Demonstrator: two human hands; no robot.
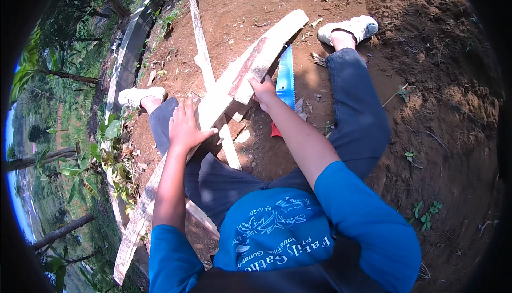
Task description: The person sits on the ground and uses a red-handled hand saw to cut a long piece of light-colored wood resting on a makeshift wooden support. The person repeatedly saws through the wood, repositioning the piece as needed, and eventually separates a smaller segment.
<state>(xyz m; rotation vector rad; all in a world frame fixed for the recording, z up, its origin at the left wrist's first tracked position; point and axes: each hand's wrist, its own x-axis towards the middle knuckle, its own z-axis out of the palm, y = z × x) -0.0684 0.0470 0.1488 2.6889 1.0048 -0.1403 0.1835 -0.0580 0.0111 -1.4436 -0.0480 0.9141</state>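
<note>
A long pale wooden plank (216, 106) runs slantwise from beyond my hands down past my left arm. On its upper part lies a shorter wooden piece (255, 75) with a reddish-brown bark strip. My right hand (263, 91) is closed on the right edge of this shorter piece, fingers partly hidden. My left hand (184, 127) rests on the plank's left side, fingers stretched out and thumb lying across the wood. On the soil to the right is a blue saw blade (286, 79), partly covered by the wood, with a red part (276, 130) near its lower end.
A narrow wooden strip (198, 31) crosses beneath the plank. My shoes (352, 28) and bent legs (354, 95) frame the work. Brown soil with dry leaves lies around. A concrete edge (124, 61) borders the left, with green plants and a slope beyond.
</note>
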